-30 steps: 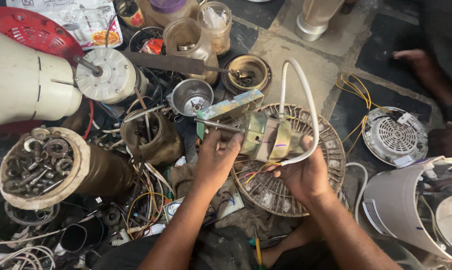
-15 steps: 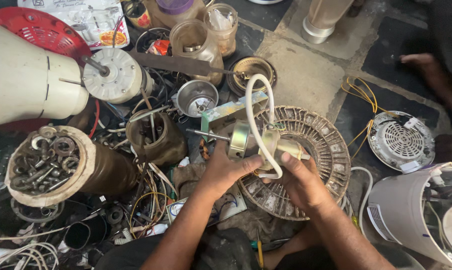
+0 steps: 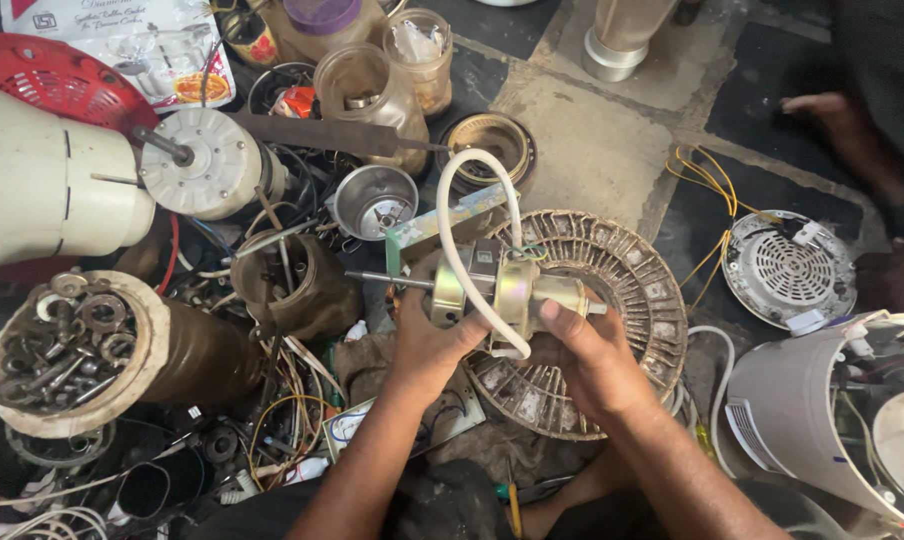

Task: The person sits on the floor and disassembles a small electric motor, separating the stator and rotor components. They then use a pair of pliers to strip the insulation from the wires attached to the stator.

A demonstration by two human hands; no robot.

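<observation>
Both my hands hold a small brass-coloured fan motor (image 3: pixel 502 285) above a round ribbed metal fan housing (image 3: pixel 622 270). My left hand (image 3: pixel 427 345) grips the motor's left end, where a thin steel shaft (image 3: pixel 382 280) sticks out to the left. At the right end, my right hand (image 3: pixel 587 350) has its thumb on the motor's casing. A white cable (image 3: pixel 452 240) loops up from the motor and back down between my hands.
A tin of washers and nuts (image 3: pixel 62 345) stands at left, beside a white motor (image 3: pixel 207 165) and a cream fan body (image 3: pixel 42 185). Jars (image 3: pixel 372 90), a metal cup (image 3: pixel 374 200) and loose wires crowd the floor. A round grille with yellow wires (image 3: pixel 787 270) lies right. Another person's hand (image 3: pixel 832 115) is top right.
The motor has been turned in my hands so its shaft now points left, and the white cable loop has swung from the right side toward the middle.
</observation>
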